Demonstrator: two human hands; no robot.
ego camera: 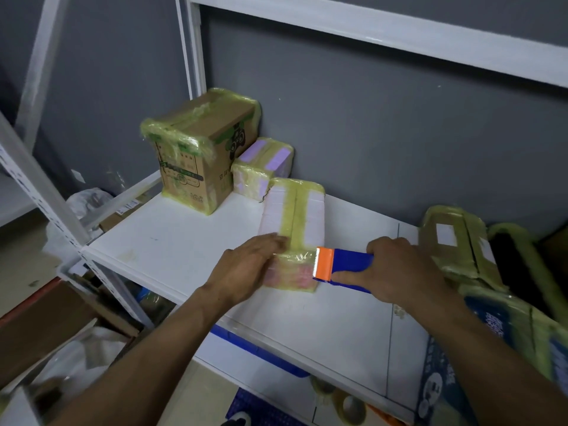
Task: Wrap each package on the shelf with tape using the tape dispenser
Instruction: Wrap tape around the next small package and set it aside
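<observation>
Grey wall [368, 133] backs a white shelf [184, 241] with a smudged board and a thin dark seam toward its right. White perforated uprights [40, 192] stand at the left and a white beam [368, 26] runs overhead.

The package [295, 216] being handled lies near the middle of the shelf, running away from the front edge. It is pale, with a band of yellowish tape down its length and glossy tape over its near end. The left hand [249, 269] lies flat on that near end, fingers nearly straight, pressing down. The right hand [399, 272] grips the blue handle of the tape dispenser [341, 265], forefinger stretched along its side. The orange toothed head meets the package's near right edge.

Behind it, against the wall, sit a small purple package [264, 167] and a taped cardboard box [199, 149], touching. More taped packages [458, 247] crowd the right end.

Below the shelf are a blue crate [261, 348] and tape rolls [347, 404]. Cardboard and plastic bags [76, 358] lie on the floor at left.
</observation>
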